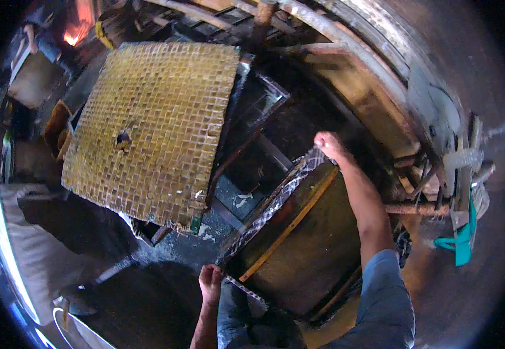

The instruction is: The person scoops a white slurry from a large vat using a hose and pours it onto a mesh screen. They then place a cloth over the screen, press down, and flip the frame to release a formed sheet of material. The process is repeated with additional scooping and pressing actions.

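A dark, square-sided box or frame stands right in front of me, with a thin wooden strip running slantwise across it. Along its far edge stretches a black-and-white checked cloth. My right hand is closed on the cloth's far right corner, arm reaching out. Nearer to me, my left hand pinches the cloth at the box's near left corner. More of the checked cloth runs along the edge by my lap. What lies inside the box is too dark to make out.
A yellow-brown woven mat panel with a hole lies on a frame at the left. Wooden planks and logs crowd the far right. A teal strap hangs at the right. A fire glows far left, near another person.
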Available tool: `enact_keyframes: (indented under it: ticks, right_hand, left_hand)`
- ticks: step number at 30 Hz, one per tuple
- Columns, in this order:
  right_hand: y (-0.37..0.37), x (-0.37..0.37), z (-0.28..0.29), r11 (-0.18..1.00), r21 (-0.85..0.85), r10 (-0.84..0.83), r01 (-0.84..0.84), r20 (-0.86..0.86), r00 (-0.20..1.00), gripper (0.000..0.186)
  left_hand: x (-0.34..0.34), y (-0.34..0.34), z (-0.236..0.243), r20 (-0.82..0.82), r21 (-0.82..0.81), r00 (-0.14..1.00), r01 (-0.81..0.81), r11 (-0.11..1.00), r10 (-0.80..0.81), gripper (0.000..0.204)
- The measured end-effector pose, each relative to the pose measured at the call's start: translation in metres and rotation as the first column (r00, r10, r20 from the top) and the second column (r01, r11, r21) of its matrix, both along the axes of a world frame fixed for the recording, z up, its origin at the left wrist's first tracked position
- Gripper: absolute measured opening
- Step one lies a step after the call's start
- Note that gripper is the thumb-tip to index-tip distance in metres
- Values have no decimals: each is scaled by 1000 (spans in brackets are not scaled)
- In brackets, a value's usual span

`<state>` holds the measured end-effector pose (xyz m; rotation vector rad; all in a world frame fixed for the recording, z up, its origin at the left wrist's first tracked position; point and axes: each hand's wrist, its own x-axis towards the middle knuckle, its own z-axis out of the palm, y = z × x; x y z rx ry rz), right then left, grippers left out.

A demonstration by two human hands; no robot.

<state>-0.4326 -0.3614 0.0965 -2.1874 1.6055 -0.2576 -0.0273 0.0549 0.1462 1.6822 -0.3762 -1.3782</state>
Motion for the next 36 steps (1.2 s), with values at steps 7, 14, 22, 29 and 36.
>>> enact_keyframes:
  ticks: [7,14,22,29,36]
  right_hand:
    - [45,-118,22,798,-500,-173,336,343,923,16]
    - [323,-227,-28,654,-623,-558,428,-16,830,36]
    - [660,-154,-84,135,310,-966,941,254,55,57]
    - [787,-45,-117,193,783,-775,591,491,-397,48]
    - [845,-99,-100,85,691,-965,718,236,-112,52]
  left_hand:
    - [-29,46,16,486,-188,823,429,884,-296,16]
    - [-65,45,-44,272,248,282,903,350,-920,25]
    - [-109,-144,-69,718,75,337,833,548,-610,49]
    - [-108,-171,-156,932,310,-61,647,697,-357,69]
    - [-195,-110,-114,724,492,87,629,601,-684,65]
